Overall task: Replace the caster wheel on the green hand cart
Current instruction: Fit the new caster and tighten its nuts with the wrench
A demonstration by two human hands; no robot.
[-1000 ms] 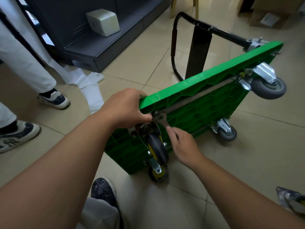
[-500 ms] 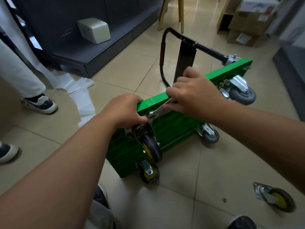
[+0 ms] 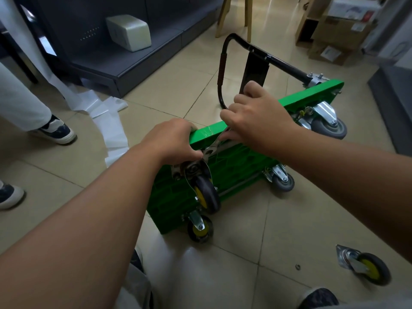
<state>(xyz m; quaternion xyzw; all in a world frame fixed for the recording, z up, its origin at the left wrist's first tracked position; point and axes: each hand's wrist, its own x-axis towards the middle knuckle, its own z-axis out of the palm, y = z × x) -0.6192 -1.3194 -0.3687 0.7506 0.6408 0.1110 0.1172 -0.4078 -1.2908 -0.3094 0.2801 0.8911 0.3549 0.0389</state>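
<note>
Cart: green hand cart [image 3: 227, 170] stands tipped on its long edge on the tiled floor [image 3: 182, 90], its ribbed underside facing me, black handle [image 3: 224, 70] folded out behind it.
Caster at work: yellow-hubbed caster wheel [image 3: 206, 192] sits at the upper near corner of the cart's underside — its metal plate lies against the green plastic just under my left hand.
Left hand: my left hand [image 3: 172, 139] is clenched over the cart's near top corner, fingers wrapped on the edge, thumb down by the caster's plate.
Right hand: my right hand [image 3: 256, 117] is closed around the handle of a metal wrench [image 3: 213, 149], above the cart's top edge.
Wrench: its head points down-left toward the caster's plate, close to my left thumb; whether it sits on a nut I cannot tell.
Other wheels: a second yellow-hubbed wheel [image 3: 200, 229] at the lower near corner touches the floor; two grey wheels [image 3: 328, 126] sit at the far end.
Loose parts: a spare caster [image 3: 365, 266] lies on its side on the floor to my right, well apart from the cart — a small nut or washer [image 3: 297, 267] lies near it.
Bystander: white trousers and sneakers [image 3: 56, 130] at the left.
</note>
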